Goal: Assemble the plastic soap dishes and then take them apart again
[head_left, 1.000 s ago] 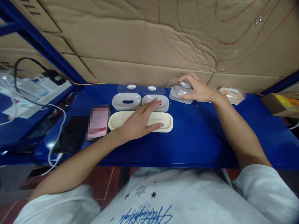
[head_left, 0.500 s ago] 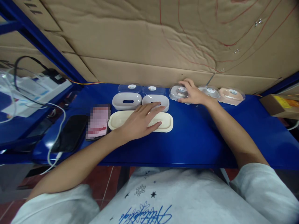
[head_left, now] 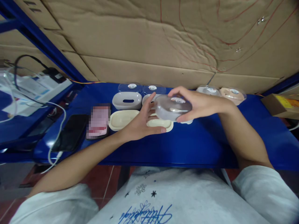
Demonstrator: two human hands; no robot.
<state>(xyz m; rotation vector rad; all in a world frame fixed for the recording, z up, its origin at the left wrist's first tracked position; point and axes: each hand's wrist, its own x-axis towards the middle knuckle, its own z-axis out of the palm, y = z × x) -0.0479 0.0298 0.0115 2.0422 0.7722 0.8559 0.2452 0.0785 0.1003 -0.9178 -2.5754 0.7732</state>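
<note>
Holding hand: your right hand (head_left: 202, 102), reaching in from the right with the elbow bent and the forearm angled forward and inward; wrist bent, hand pointing left.
Right fingers: curled and clamped on the grey container (head_left: 173, 109), thumb on the near side, index finger arched over the far side.
Grey container: one, with a clear cover and a white label on top; located in your right grasp, in front of the cardboard wall (head_left: 130, 40) and just right of your left fingers. A pale edge shows beneath it.
Open hand: your left hand (head_left: 136, 126), at the end of a forearm running diagonally from the lower left; thumb stretched right, the other fingers pointing forward.
Left fingers: spread, thumb well apart from the rest; whether any tip touches the grey container, you cannot tell from this view.
Cream tray: one long cream tray (head_left: 120, 119) on the blue worktop (head_left: 182, 149), partly hidden by your left hand.
Pale boxes: two, side by side behind the tray; the left pale box (head_left: 118, 104) shows a slot, the right pale box (head_left: 161, 91) is partly covered by your hands.
Right row: a second grey container (head_left: 205, 90), then a peach container (head_left: 231, 97), both behind your right wrist.
</note>
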